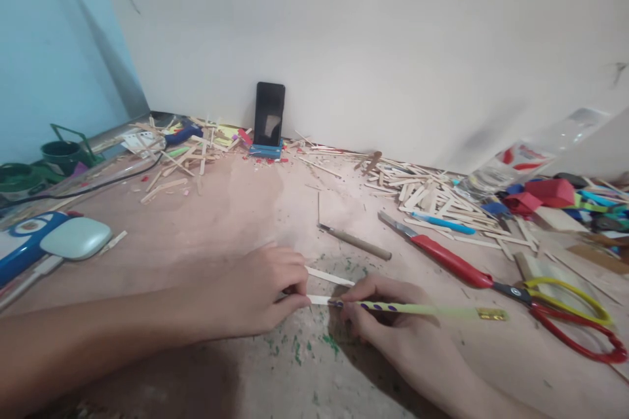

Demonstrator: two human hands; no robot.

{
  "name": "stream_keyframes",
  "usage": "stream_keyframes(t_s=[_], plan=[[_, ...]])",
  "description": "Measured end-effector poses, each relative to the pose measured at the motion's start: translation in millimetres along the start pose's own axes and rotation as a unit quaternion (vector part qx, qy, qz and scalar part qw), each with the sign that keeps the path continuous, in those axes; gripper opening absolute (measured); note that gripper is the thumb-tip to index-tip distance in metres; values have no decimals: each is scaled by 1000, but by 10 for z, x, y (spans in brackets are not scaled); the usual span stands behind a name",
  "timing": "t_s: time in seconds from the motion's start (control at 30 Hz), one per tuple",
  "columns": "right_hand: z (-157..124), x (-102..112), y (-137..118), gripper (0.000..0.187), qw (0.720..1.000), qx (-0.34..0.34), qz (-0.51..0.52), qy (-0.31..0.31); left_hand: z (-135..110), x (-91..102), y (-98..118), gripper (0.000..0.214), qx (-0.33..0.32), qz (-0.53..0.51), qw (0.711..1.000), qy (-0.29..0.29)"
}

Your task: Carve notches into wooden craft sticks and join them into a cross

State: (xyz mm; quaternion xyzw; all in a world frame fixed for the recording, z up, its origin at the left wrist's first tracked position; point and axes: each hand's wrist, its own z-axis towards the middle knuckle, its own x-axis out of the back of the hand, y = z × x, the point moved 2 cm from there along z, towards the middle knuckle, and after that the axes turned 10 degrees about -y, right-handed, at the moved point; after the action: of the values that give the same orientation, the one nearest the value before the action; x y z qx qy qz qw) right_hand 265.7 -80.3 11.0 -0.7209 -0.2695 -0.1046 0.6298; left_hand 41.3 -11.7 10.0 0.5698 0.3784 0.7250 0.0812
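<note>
My left hand lies on the brown table, its fingers pinched on a thin pale wooden stick and pressing it down. My right hand is closed around a light green pencil with purple dots, and the pencil tip touches that stick. A second pale stick lies just behind the fingers. Both forearms reach in from the bottom edge.
A wooden-handled awl, a red-handled knife and red and yellow scissors lie to the right. Heaps of wooden sticks cover the back. A black phone stands against the wall. A pale case rests at left.
</note>
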Motion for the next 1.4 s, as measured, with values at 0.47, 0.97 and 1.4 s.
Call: stream_keyframes(t_s=[0.47,0.97,1.4], plan=[[-12,-2,-72,19,1000,-1,3,-2,-3,-3,5,16,7,-2,1000,-7],[5,14,-70,19,1000,-11,5,-2,23,-6,-22,16,21,-44,999,-4],[-23,122,-11,28,991,-13,78,109,-2,100,-65,21,118,-189,974,40]])
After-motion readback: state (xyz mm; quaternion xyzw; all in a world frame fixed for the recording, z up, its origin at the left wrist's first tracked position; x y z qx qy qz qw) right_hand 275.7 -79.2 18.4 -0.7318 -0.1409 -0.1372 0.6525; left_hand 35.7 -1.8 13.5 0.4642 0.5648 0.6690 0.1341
